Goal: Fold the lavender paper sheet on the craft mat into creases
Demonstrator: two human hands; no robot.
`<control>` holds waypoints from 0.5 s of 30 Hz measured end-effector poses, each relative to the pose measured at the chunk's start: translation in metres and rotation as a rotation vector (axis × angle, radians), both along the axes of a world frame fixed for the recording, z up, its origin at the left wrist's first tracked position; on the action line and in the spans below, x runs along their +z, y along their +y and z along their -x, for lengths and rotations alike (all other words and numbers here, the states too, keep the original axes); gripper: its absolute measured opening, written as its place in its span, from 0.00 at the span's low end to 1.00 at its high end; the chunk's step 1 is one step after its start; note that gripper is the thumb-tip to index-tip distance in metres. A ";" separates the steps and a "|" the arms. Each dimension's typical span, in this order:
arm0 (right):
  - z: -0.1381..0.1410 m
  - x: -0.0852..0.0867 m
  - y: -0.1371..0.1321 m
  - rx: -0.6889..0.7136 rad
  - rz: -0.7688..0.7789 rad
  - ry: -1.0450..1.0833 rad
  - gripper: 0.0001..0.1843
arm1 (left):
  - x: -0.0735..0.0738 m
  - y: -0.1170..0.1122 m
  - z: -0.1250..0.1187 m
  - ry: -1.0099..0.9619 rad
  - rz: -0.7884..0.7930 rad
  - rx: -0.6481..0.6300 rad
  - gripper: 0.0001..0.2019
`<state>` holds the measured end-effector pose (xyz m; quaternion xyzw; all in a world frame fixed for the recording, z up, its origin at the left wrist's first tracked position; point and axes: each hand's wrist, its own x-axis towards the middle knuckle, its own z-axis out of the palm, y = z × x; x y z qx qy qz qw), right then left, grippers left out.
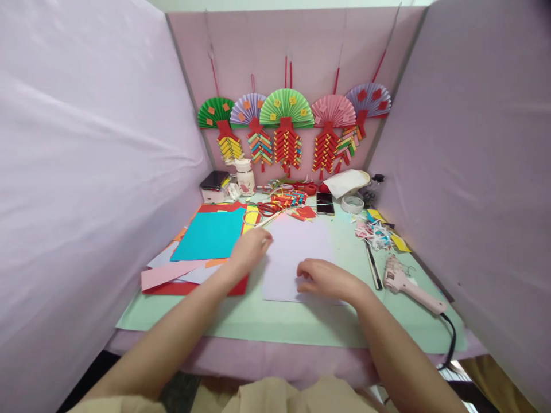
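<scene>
A pale lavender sheet of paper [286, 264] lies flat on the green table cover in front of me. At its upper left edge is my left hand [252, 249], fingers curled together; what they hold, if anything, is hidden. Over the sheet's lower right part hovers or rests my right hand [325, 278], with the fingers bent and the thumb apart, nothing visible between them. Left of the sheet, a blue sheet [209, 235] tops a pile of coloured papers, with a pink strip [172, 275] at the pile's near side.
On the right lie a pink glue gun [413, 289] with a black cord, a pen-like tool [373, 264] and paper scraps [374, 234]. Further back are red-handled scissors [271, 210], a phone [325, 203], a tape roll [352, 204] and a bottle [245, 178]. Several paper fans [286, 109] hang behind.
</scene>
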<state>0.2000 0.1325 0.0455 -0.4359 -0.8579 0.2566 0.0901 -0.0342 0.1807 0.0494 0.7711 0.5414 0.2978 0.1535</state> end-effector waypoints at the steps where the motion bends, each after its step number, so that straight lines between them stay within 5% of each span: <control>1: 0.009 -0.002 0.008 0.000 -0.010 -0.007 0.08 | 0.008 0.023 0.002 0.140 0.006 0.067 0.10; 6: 0.033 -0.024 0.027 -0.061 -0.093 0.070 0.05 | 0.024 0.111 0.003 0.362 0.088 0.180 0.14; 15: 0.029 -0.031 0.025 -0.075 -0.110 0.083 0.04 | 0.007 0.166 -0.013 0.591 0.316 0.116 0.25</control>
